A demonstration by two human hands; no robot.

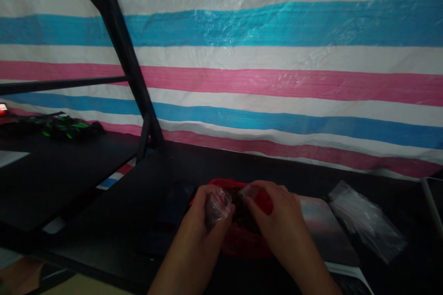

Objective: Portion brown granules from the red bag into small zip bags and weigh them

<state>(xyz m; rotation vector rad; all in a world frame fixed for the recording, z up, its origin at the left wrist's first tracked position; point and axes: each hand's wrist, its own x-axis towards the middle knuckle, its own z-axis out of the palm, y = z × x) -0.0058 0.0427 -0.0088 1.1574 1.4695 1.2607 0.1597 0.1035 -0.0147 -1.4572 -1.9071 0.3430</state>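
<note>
My left hand [204,221] is closed around a small clear plastic bag [220,203], its mouth facing up between thumb and fingers. Just to the right, my right hand [277,212] has thumb and fingertips pinched on a small translucent piece [248,191], perhaps plastic; its kind is too blurred to make out. Both hands are over a red plastic bag [247,242] that lies open on the black table [180,156]. Dark, small-grained contents show inside it between my hands. My fingers and wrists hide part of the red bag.
Right of my right hand lies a flat silvery item [327,226], with flat clear zip bags [367,221] beyond it. A dark flat object [173,207] is left of the red bag. A black metal post [128,64] rises before a striped tarp [277,83]. Black-and-green items [67,126] sit far left.
</note>
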